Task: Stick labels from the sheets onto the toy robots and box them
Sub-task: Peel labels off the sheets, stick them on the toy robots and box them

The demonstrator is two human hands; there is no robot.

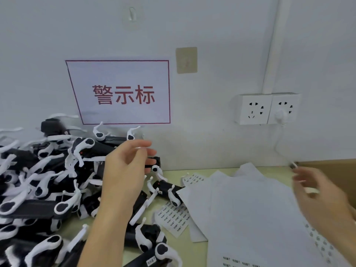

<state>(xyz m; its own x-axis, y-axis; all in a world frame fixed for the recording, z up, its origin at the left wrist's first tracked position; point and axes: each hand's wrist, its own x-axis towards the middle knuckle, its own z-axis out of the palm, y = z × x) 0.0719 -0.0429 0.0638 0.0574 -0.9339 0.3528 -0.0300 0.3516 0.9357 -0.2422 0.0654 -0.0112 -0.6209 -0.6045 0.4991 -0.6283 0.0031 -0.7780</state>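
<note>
Evidently early: big heap of black-and-white plastic toy robots (44, 185) left of white paper label sheets (250, 209), mostly unboxed. Left hand (125, 168) fingers spread, reaching over heap; right hand (316, 191) blurred, grip unclear, beside brown cardboard box (335, 170).

a: what is recorded of the person's body?
b: two bare forearms are seen, each ending in a bare hand: left hand (126, 166), right hand (316, 191). no sleeve is seen on either forearm.
a: detail of the right hand?
b: it is blurred; fine detail cannot be made out.
</note>
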